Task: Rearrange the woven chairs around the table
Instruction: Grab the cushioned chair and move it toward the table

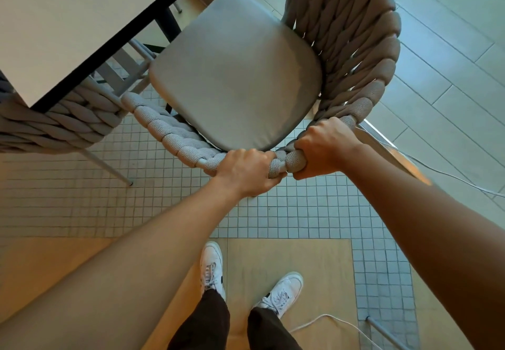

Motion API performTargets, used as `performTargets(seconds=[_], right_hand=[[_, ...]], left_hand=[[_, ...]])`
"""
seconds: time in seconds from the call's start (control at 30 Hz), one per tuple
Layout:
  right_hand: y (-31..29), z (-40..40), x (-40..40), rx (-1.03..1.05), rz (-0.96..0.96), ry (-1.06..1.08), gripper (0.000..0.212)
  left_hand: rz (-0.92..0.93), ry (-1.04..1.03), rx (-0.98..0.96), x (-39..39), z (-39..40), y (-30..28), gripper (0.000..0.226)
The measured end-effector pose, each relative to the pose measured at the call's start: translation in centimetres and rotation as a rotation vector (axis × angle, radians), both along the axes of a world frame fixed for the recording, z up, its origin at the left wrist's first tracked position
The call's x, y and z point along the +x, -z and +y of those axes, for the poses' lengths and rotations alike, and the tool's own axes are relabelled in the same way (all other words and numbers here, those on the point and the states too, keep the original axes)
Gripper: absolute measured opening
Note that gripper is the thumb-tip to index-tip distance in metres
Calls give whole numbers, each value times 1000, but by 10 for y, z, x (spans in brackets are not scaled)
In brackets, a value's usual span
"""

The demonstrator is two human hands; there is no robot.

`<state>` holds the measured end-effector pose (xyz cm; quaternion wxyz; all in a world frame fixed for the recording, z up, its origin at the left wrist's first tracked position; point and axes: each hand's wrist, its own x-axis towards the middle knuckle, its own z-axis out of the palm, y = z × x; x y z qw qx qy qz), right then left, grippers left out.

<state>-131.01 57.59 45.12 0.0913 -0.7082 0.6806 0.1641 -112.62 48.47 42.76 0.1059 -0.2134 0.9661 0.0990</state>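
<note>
Grey-brown woven rope chair (273,81) gripped by left hand (243,170) and right hand (321,148).
Could clip the white, black-edged table (68,21) corner beside it, honestly.

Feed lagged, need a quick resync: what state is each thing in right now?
Left hand: closed on the woven chair's top rail.
Right hand: closed on the same rail.
Woven chair: held, seat cushion facing the table.
Second woven chair: tucked under the table corner.
Table: top bare where visible.
</note>
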Motion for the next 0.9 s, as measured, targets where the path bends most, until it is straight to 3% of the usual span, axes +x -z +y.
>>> performTargets(seconds=[0.33,0.57,0.9], right_hand=[[-17,26,-23,-80,-100,16,60],[-17,23,-35,3,-22,95,34],[-9,21,-43,-12,-43,47,38]], left_hand=[[-11,13,34,3,-2,-2,46],[2,42,-12,-4,4,-1,45],[17,49,-37,-2,3,8,58]])
